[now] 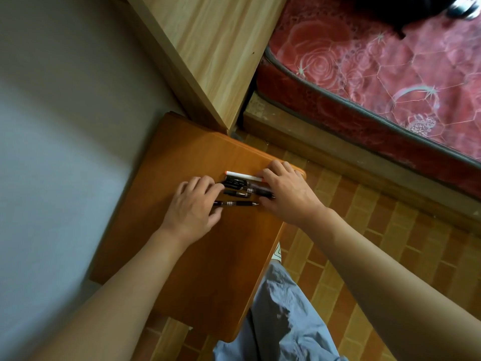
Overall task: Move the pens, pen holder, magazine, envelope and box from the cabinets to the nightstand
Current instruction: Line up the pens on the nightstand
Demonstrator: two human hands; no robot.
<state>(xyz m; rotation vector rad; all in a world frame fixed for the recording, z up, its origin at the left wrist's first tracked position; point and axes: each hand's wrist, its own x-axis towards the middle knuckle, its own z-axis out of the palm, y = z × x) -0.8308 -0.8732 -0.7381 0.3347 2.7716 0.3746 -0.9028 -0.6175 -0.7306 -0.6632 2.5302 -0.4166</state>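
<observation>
At centre frame, our left hand [194, 204] and right hand [286, 190] rest spread fingers on the pens [240, 190], bracketing them on the nightstand surface [182, 269], likely to stop rolling.

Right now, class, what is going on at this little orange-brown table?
A person stands over the nightstand with both bare hands laid on its top. The left hand and right hand bracket a small cluster of pens lying flat: a white pen farthest away, several dark pens bunched beside it, and one black pen lying slightly apart, nearest the person. The fingers rest on the pen ends rather than closing around anything. No holder, magazine, envelope or box shows here.
</observation>
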